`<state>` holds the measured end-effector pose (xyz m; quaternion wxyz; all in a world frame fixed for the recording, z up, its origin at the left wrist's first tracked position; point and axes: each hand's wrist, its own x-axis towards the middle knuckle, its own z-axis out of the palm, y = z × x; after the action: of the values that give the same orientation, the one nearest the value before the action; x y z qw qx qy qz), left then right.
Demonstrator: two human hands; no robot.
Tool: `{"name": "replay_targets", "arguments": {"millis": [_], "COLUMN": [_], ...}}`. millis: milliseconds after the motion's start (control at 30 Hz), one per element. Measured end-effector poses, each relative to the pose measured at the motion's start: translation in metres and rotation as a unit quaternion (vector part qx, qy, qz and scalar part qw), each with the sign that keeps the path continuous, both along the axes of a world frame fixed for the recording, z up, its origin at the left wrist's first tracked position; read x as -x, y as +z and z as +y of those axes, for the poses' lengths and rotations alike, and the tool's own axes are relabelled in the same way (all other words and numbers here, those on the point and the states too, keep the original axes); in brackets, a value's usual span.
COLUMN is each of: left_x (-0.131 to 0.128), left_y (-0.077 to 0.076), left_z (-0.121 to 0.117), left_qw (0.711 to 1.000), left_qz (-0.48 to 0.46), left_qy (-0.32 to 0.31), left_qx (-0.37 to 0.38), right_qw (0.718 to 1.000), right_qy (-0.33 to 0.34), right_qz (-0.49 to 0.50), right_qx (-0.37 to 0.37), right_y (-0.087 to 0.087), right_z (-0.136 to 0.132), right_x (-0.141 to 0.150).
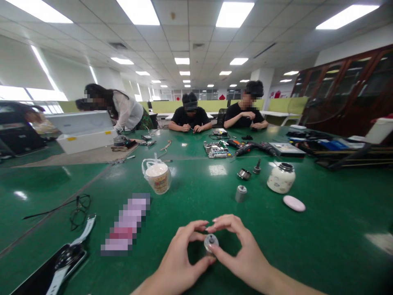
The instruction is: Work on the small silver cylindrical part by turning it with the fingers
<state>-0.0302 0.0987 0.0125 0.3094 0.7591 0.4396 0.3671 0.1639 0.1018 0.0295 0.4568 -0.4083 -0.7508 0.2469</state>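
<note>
In the head view, a small metal cylinder [211, 242] with a short shaft on its top stands upright near the front of the green table. My left hand [184, 254] curves around its left side, the thumb at its lower part. My right hand [245, 250] arches over from the right with its thumb on the top rim. The fingertips of both hands nearly meet behind the cylinder. Its lower part is partly hidden by the thumbs. Farther back stand a plain grey metal cylinder [241, 194], a hollow metal housing [244, 174] and a dark geared shaft part [257, 166].
Right: cream jar [281, 179], pink oval case [294, 203]. Left: bagged paper cup [158, 178], blurred-out phone-like item [125, 225], glasses [80, 211], watch [70, 256]. Behind: circuit board [217, 149], power drill [245, 148], white box [86, 137]. Several people work across the table.
</note>
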Motion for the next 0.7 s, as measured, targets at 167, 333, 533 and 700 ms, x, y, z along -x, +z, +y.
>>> {"name": "replay_targets", "arguments": {"millis": [167, 333, 533, 700], "left_x": [0.002, 0.003, 0.002, 0.003], "left_y": [-0.003, -0.002, 0.001, 0.000], "left_z": [0.002, 0.003, 0.002, 0.002], "left_qw": [0.999, 0.998, 0.998, 0.998], "left_qz": [0.022, 0.038, 0.044, 0.050], "left_qy": [-0.007, -0.018, -0.015, -0.016], "left_qx": [-0.029, -0.037, -0.034, -0.033], "right_qw": [0.999, 0.997, 0.997, 0.996], "right_qy": [-0.036, -0.041, -0.047, -0.044], "right_qz": [-0.010, 0.058, -0.021, -0.055], "right_qx": [0.005, 0.023, 0.057, 0.051], "right_y": [0.006, 0.011, -0.015, -0.025], "right_z": [-0.001, 0.025, 0.066, 0.069], "right_x": [0.004, -0.014, -0.042, -0.049]}}
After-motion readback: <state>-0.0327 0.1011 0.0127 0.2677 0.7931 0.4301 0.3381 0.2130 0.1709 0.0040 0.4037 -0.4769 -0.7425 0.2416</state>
